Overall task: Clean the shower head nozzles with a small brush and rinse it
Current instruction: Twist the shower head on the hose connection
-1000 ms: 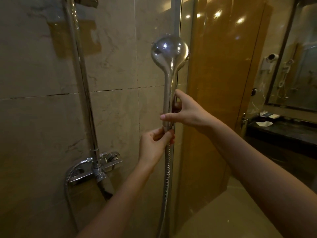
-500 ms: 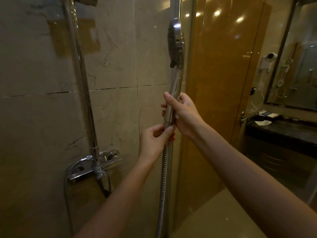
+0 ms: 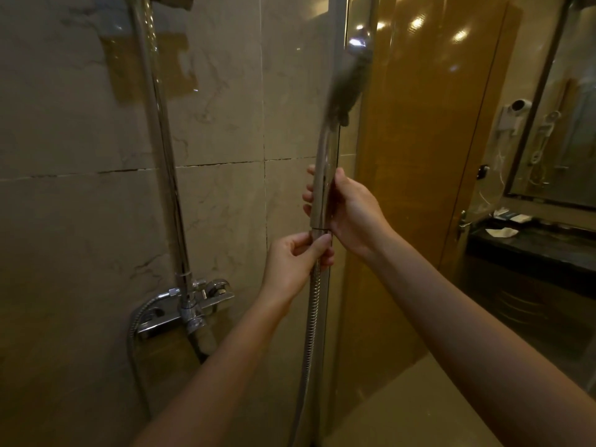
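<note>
Shower stall, dim light: a tiled wall (image 3: 74, 221) fills the view from nine o'clock, and a glass door (image 3: 416, 188) stands at three o'clock. A chrome riser (image 3: 161, 156) runs from twelve o'clock down to the mixer (image 3: 193, 301) at seven o'clock. A ribbed hose (image 3: 311, 317) hangs straight toward six o'clock. Above it a person holds the shower head (image 3: 350, 75) upright at one o'clock, blurred and nearly edge-on, so its nozzles cannot be read. The right hand (image 3: 354, 214) is wrapped round the handle (image 3: 322, 188), thumb on the near side. Directly at its six o'clock, the left hand (image 3: 293, 262) pinches the nut (image 3: 319, 235) where hose meets handle. No brush is in sight. The head looks light, rigid and smooth, probably slick once wet. The handle seems the safe place to grip, low down as now. The hose is flexible and is likely to drag on the head when it is tilted. The nut probably wants a firm pinch, not force.
</note>
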